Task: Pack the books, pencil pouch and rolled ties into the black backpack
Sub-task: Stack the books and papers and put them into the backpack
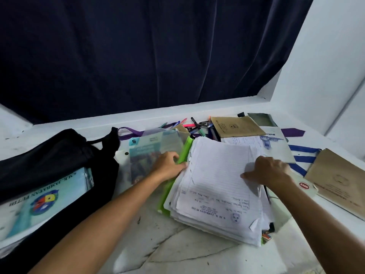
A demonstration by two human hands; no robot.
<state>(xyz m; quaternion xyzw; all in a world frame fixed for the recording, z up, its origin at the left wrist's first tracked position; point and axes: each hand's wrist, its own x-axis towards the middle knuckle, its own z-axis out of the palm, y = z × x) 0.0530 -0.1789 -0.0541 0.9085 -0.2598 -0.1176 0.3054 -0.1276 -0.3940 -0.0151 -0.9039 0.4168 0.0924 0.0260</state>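
Plainly, with the left hand (170, 165) gripping the paper stack's (217, 188) left edge and the right hand (269, 170) pressing its top, loose sheets may slide off before reaching the backpack (59, 147) at left.

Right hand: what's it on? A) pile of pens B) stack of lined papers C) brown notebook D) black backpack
B: the right hand rests on top of the stack of lined papers, while the left hand holds the stack's left edge.
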